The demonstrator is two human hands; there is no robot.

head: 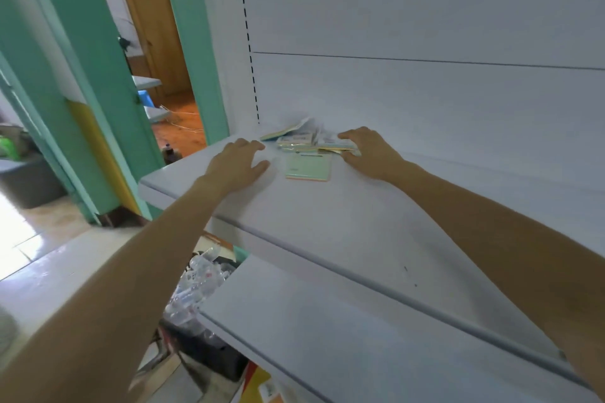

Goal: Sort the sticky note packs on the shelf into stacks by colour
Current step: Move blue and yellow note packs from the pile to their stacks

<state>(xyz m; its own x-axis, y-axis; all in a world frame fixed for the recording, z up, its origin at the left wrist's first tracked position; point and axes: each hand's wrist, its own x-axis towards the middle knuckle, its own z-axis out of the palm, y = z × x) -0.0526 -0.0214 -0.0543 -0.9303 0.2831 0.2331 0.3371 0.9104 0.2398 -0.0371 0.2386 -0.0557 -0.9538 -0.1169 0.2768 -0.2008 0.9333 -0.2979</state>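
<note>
A loose pile of sticky note packs (299, 139) lies at the back of the white shelf (327, 222), near its left end. One pale green pack (308, 167) lies flat by itself just in front of the pile. My left hand (237, 162) rests palm down on the shelf to the left of the green pack, fingers spread, holding nothing. My right hand (368, 150) sits at the right side of the pile, with its fingers on the edge of a pack there; whether it grips that pack is not clear.
A second white shelf (327, 337) juts out below the upper one. Left of the shelving is a green door frame (193, 42) opening to another room. Clear plastic bottles (196, 285) and boxes sit on the floor under the shelves.
</note>
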